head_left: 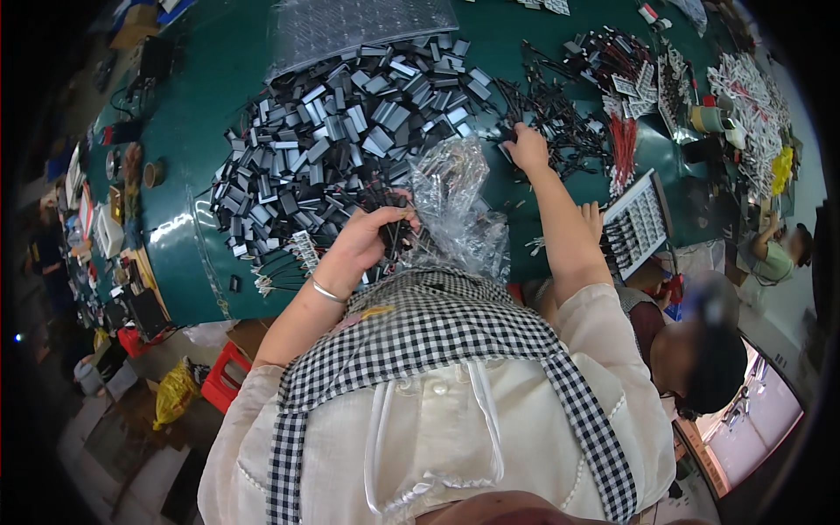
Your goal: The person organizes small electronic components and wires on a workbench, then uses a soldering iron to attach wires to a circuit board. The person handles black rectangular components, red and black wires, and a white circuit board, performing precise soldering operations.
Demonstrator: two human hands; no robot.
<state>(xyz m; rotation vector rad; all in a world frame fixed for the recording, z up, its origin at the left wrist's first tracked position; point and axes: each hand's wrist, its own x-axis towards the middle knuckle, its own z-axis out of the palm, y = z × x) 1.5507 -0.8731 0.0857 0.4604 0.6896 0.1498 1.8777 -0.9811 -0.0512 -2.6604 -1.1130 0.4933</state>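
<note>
My left hand (369,234) is closed around a bunch of thin black cables (398,229), at the near edge of a large heap of small black and grey rectangular casings (324,131). Just right of it lies a crumpled clear plastic bag (455,188) with small parts showing inside. My right hand (528,149) reaches out to the left edge of a tangled pile of black cables (564,122). Its fingers are curled together there; what they pinch, if anything, is hidden among the dark cables.
A clear bubbled plastic sheet (363,35) lies behind the heap on the green table (175,227). Red wires (622,144) and white-ended leads (752,114) are piled at the right. Close on my right, a co-worker's hand (592,220) is beside a tray of small parts (639,223). A red stool (226,376) stands left.
</note>
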